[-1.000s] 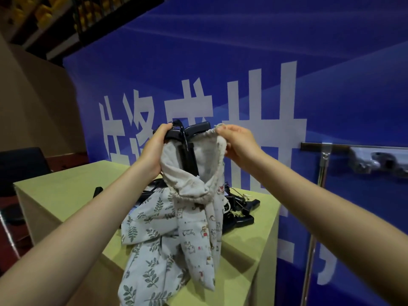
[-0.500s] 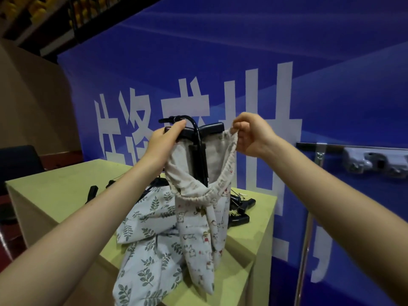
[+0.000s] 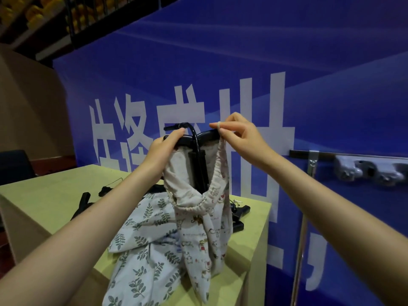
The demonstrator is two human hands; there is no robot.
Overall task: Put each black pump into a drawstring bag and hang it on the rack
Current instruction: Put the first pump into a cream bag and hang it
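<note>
A black pump (image 3: 198, 168) stands upright inside a cream drawstring bag (image 3: 205, 228) printed with small animals, its T-handle and hose sticking out of the bag's mouth. My left hand (image 3: 164, 146) grips the left end of the pump handle together with the bag's rim. My right hand (image 3: 238, 133) pinches the bag's rim and drawstring at the right end of the handle. The bag hangs above the table (image 3: 50, 195). More black pumps (image 3: 237, 215) lie on the table behind the bag. The metal rack (image 3: 309, 164) stands to the right.
A leaf-print drawstring bag (image 3: 145, 246) lies draped over the table's front edge. A blue banner (image 3: 287, 62) with white characters fills the background. Light-coloured bags (image 3: 362, 167) hang on the rack's bar at the right. A dark chair (image 3: 13, 166) sits far left.
Both hands have lifted the pump and bag a little higher. My right hand has pulled the bag's rim up to the right end of the pump handle.
</note>
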